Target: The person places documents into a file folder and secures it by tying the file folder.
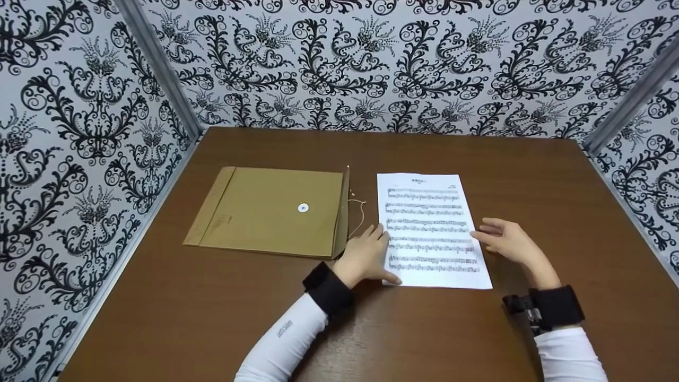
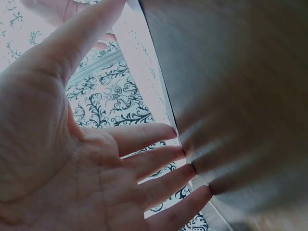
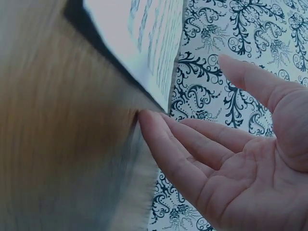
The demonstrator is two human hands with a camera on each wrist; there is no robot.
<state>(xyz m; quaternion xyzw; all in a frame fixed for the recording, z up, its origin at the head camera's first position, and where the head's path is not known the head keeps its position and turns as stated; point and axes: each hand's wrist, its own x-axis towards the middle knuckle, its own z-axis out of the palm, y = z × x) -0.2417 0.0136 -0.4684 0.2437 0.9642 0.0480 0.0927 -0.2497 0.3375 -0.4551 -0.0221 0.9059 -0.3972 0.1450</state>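
Note:
A white sheet of music (image 1: 428,236) lies printed side up on the brown table. My left hand (image 1: 365,259) is at its left edge, thumb on the lower left corner area and fingers along the side. In the left wrist view the left fingers (image 2: 159,156) are spread and nearly straight, their tips against the table by the paper. At the sheet's right edge is my right hand (image 1: 506,241), with nothing gripped. The right wrist view shows the right fingers (image 3: 168,154) extended, fingertips at the table beside the sheet (image 3: 144,53), and the thumb raised apart.
Left of the sheet lies a brown kraft envelope (image 1: 276,212) with a white button (image 1: 303,208). Its flap (image 1: 342,217) stands partly raised on the right, and a thin string (image 1: 363,212) trails from it. Patterned walls (image 1: 371,63) border the table (image 1: 424,329) at the back and sides.

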